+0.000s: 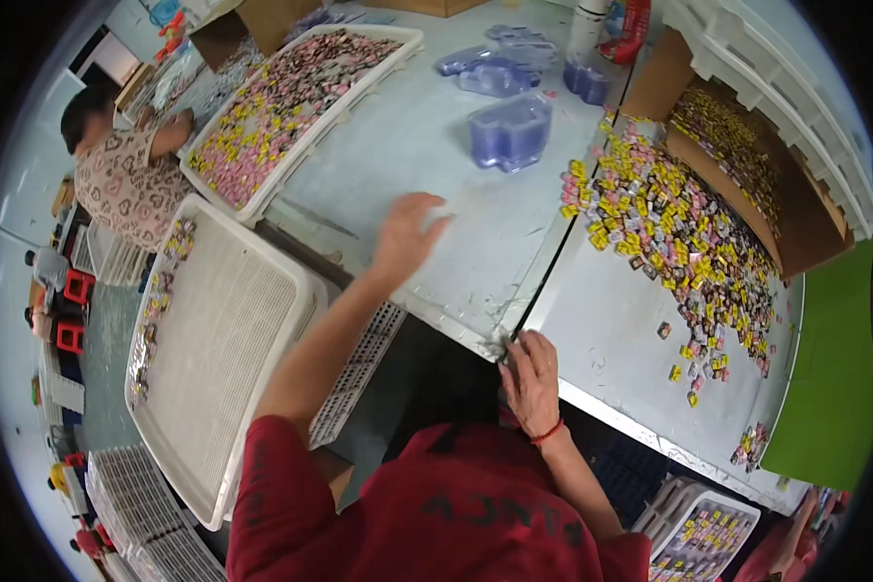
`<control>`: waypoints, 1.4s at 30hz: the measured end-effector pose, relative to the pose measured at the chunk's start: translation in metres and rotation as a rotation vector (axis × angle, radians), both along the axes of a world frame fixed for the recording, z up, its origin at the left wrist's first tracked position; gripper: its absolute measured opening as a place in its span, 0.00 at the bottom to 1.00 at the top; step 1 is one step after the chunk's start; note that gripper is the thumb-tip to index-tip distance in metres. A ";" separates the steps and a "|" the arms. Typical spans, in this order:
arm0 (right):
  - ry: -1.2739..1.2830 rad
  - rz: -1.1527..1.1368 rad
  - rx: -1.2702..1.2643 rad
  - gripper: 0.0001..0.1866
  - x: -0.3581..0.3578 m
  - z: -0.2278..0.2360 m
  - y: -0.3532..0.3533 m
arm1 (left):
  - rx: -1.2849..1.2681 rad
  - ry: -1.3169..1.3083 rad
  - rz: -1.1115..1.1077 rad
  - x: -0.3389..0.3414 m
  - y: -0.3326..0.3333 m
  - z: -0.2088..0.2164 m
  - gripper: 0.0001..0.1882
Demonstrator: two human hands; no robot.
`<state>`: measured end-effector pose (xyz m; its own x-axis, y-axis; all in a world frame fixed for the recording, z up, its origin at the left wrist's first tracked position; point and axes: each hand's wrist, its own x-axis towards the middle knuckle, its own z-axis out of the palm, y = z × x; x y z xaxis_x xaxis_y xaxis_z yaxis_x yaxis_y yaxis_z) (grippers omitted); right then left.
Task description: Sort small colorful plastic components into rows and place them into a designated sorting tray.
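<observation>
- In the head view, we see our left hand [409, 238] above the left pale tabletop [325, 189], its fingers spread apart and grasping nothing; the picture is a little blurred there.
- Our right hand [532, 383] rests at the front table edge, beside the dark seam between the two tabletops, with fingers bent; we cannot tell if it pinches something small.
- The lobed clear violet plastic tub [510, 134] stands beyond the left hand, apart from it, and nearby, farther back, lie more violet plastic tubs [495, 74].
- We judge this tub to be light and thin-walled, rather stiff but easy to dent, and somewhat slippery; it is better to take it by the rim or by two opposite walls, without strong squeezing.
- To the right, the small wrapped pieces [650, 215], yellow, pink and dark, spread before the open cardboard box [813, 209]. They look light, with smooth wrappers, so we would pinch them with fingertips or scoop them.
- To the left is the white perforated crate [218, 339], with a row of pieces along its far-left side.
</observation>
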<state>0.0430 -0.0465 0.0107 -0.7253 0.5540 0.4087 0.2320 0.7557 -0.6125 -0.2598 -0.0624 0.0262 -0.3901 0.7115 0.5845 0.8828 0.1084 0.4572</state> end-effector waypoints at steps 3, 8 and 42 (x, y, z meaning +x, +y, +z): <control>-0.004 -0.007 -0.018 0.21 0.018 0.002 0.002 | 0.018 -0.008 -0.070 0.013 0.070 -0.007 0.19; -0.005 -0.023 -0.037 0.20 0.036 -0.005 0.011 | 0.114 0.258 -0.020 0.003 0.168 0.034 0.16; -0.068 -0.040 -0.010 0.15 0.023 -0.004 0.020 | -0.125 0.338 -0.194 -0.006 0.170 -0.046 0.21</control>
